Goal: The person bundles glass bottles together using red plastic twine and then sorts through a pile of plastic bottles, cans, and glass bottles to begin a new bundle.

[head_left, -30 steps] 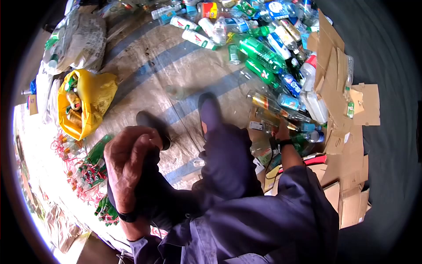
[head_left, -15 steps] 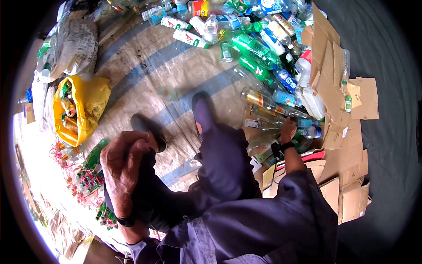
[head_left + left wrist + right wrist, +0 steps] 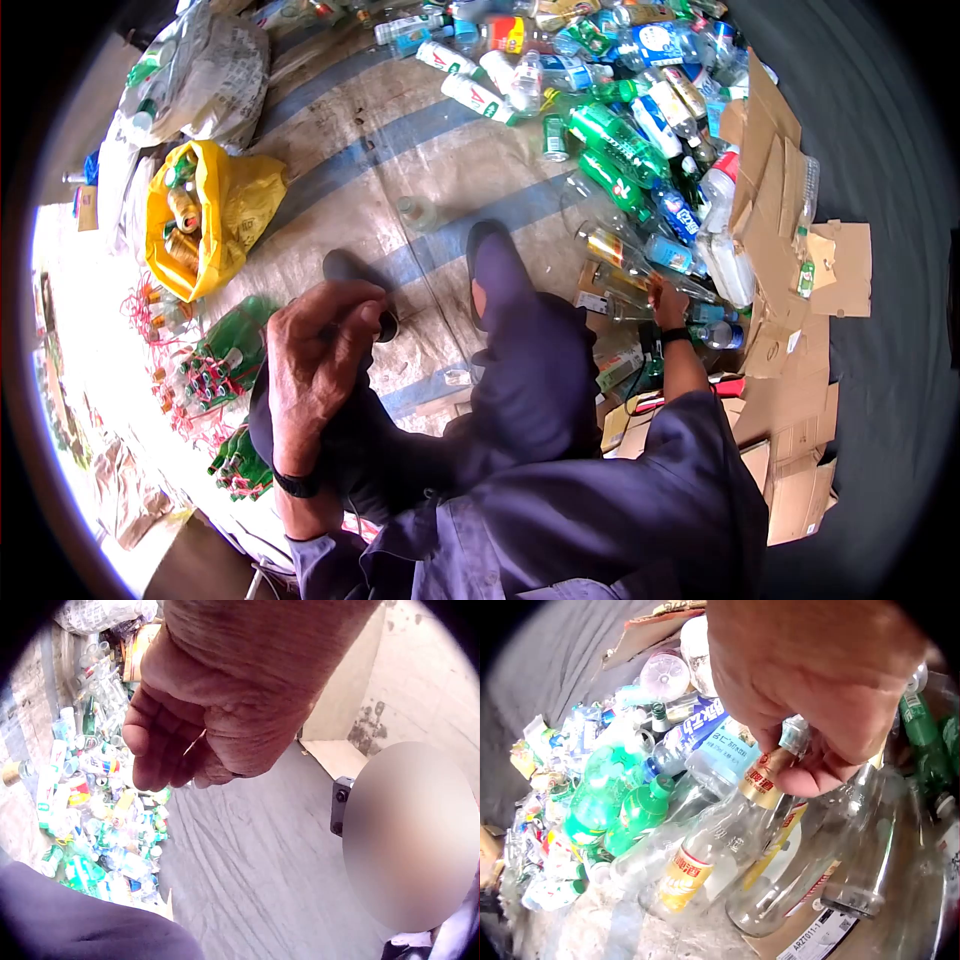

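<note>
My right hand (image 3: 668, 300) reaches into the bottle heap at the right. In the right wrist view its thumb and fingers pinch the gold-labelled neck of a clear glass beer bottle (image 3: 724, 832), which lies slanted with a yellow label on its body. Another clear glass bottle (image 3: 761, 904) lies alongside, and a green plastic bottle (image 3: 639, 814) is beyond. My left hand (image 3: 320, 350) is over the left knee, fingers loosely bent, holding nothing. The left wrist view shows the same relaxed fingers (image 3: 161, 742).
Plastic bottles, among them a large green one (image 3: 615, 140), heap up along the right. Cardboard (image 3: 770, 210) borders the heap. At the left stand a yellow bag (image 3: 240, 200) of cans and a bundle of green bottles (image 3: 215, 375). One clear bottle (image 3: 418, 213) lies before the feet.
My right hand has moved forward from lower among the bottles to the beer bottle's neck. The left hand stays over the knee. The head view has shifted slightly.
</note>
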### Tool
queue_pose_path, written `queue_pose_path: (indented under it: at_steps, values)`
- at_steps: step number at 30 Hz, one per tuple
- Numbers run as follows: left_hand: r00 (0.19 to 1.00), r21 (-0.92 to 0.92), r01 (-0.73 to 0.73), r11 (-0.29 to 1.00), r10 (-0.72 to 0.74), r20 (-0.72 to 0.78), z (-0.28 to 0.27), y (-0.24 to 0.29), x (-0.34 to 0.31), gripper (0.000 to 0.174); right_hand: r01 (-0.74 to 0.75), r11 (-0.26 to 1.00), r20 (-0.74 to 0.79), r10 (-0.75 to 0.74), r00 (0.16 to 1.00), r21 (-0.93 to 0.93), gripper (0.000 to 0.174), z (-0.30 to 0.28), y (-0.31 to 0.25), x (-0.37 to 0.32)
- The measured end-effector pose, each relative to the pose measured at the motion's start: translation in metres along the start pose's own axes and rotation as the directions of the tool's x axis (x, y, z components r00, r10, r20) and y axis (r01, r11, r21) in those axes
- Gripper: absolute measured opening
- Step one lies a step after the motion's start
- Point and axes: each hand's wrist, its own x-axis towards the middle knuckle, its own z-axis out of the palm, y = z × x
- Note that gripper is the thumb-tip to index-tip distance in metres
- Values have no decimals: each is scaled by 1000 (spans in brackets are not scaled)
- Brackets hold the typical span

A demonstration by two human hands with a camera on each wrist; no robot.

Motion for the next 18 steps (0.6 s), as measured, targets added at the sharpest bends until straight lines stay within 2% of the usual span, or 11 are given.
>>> queue_pose_path:
  at_steps: [3,5,7,9,10,11,13,14,15,17,18]
  values:
    - [997,56,-74,996,74,-3,-3,-5,0,18,-9,999,-49,11,999,46,24,15,-8,-22]
    - [997,22,-82,996,82,-4,-2,-8,-1,17,122,980,-30,-119,992,156,21,22,-10,-34]
    - [995,22,-102,995,102,-6,-3,-9,-2,16,124,982,-59,-116,991,140,22,33,-17,-44]
    - [986,-10,-154,988,153,-69,-1,-10,-3,15,350,936,61,-351,934,29,23,46,-29,-56]
    - [989,-54,-135,989,132,-65,-1,-13,-4,15,442,895,3,-442,897,-55,22,64,-44,-75]
    - [989,-54,-135,989,131,-72,-2,-14,-5,15,445,894,10,-445,895,-54,22,71,-46,-72]
    - [988,-36,-140,989,137,-76,-4,-15,-6,16,692,611,119,-710,694,-385,21,89,-50,-64]
    - [987,-37,-141,989,138,-85,-6,-18,-7,16,654,659,119,-665,737,-372,27,106,-58,-70]
    - [987,-61,-138,989,133,-86,-6,-21,-7,15,660,654,125,-669,733,-369,27,120,-67,-78]
    - [988,-87,-134,987,126,-95,-9,-23,-10,15,749,388,256,-771,583,-537,33,147,-96,-108]
    - [990,-114,-112,987,101,-97,-10,-24,-11,15,732,391,267,-751,604,-557,36,160,-101,-114]
